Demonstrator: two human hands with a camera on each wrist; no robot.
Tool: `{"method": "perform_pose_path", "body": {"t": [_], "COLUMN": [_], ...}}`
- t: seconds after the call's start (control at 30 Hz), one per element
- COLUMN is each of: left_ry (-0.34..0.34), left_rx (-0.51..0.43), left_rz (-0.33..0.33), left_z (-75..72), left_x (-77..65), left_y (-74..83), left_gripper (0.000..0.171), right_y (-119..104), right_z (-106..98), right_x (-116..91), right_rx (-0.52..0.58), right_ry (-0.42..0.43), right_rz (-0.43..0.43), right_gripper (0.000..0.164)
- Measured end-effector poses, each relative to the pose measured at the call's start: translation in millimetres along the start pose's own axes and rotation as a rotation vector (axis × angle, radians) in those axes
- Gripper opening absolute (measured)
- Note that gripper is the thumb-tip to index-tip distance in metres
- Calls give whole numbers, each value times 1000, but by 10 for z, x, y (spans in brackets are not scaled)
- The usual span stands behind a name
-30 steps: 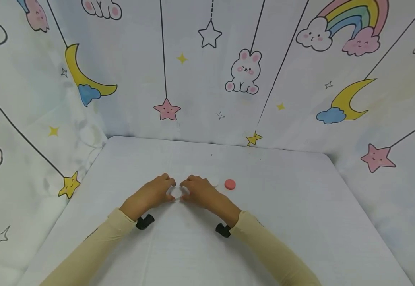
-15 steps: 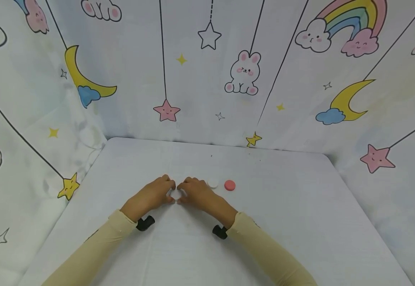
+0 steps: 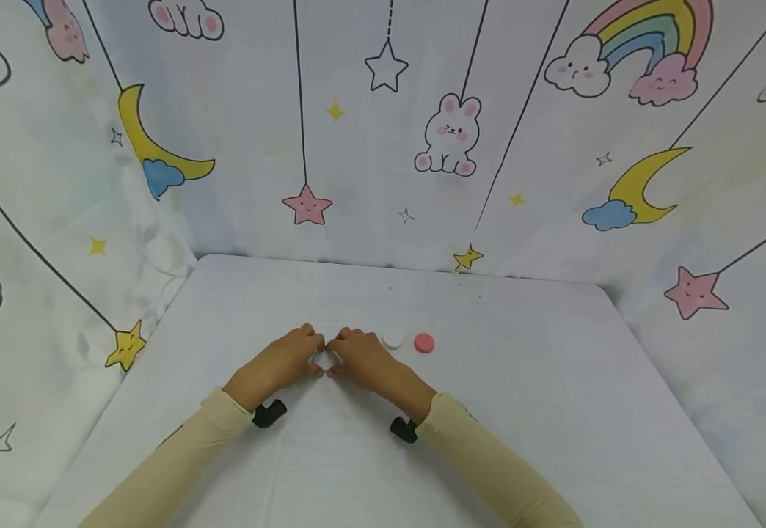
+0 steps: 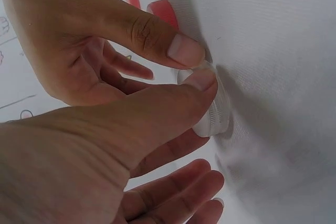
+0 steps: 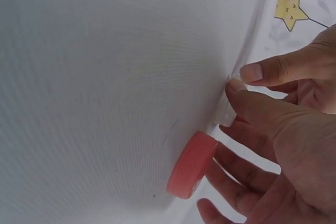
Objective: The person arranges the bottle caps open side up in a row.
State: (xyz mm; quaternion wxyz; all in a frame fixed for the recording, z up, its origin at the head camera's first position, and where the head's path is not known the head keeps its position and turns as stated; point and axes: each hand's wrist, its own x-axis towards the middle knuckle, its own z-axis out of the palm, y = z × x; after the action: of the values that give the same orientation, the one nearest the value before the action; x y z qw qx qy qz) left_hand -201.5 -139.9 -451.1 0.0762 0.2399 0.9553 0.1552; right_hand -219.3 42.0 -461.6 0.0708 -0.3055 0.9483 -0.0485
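A clear, whitish bottle cap (image 4: 214,116) with a ribbed rim is on the white table between both hands. My left hand (image 3: 284,358) pinches it from one side with thumb and fingers. From the other side, my right hand (image 3: 365,361) holds it the same way, the thumb tips nearly meeting. In the head view the cap is largely hidden by the fingers. Just right of the right hand lies a white-looking round cap (image 3: 392,339), and beyond it a red cap (image 3: 424,342). A ribbed red cap (image 5: 191,165) is close to the right hand's fingers in the right wrist view.
The white-covered table (image 3: 522,411) extends around both arms. Behind it hangs a white cloth backdrop (image 3: 356,147) printed with stars, moons and a bunny. A dark wrist camera (image 3: 269,413) sits under the left wrist and another dark camera (image 3: 403,430) under the right.
My right hand has shifted slightly left, nearer the left hand, and closed in on the clear bottle cap. More of the white-looking cap beside it now shows. The left hand has hardly moved.
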Motion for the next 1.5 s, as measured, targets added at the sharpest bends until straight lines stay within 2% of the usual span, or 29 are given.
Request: {"method": "perform_pose_path", "body": {"t": [0.43, 0.9, 1.23, 1.43, 1.5], "left_ry": [-18, 5, 24, 76, 83], "left_rx": [9, -3, -27, -25, -29], "left_rz": [-15, 5, -11, 8, -5], "left_z": [6, -23, -23, -16, -10], "left_x": [11, -7, -3, 0, 12], "left_y": [-6, -30, -45, -37, -32], "left_gripper": [34, 34, 32, 37, 37], "right_y": [-3, -9, 18, 15, 12], "right_z": [14, -83, -119, -153, -163], "right_x": [-2, -21, -17, -51, -60], "right_rx": [-6, 4, -3, 76, 114], "right_ry": [29, 30, 43, 67, 73], "right_rz": [-9, -7, 17, 23, 26], "right_gripper": [42, 44, 45, 44, 43]}}
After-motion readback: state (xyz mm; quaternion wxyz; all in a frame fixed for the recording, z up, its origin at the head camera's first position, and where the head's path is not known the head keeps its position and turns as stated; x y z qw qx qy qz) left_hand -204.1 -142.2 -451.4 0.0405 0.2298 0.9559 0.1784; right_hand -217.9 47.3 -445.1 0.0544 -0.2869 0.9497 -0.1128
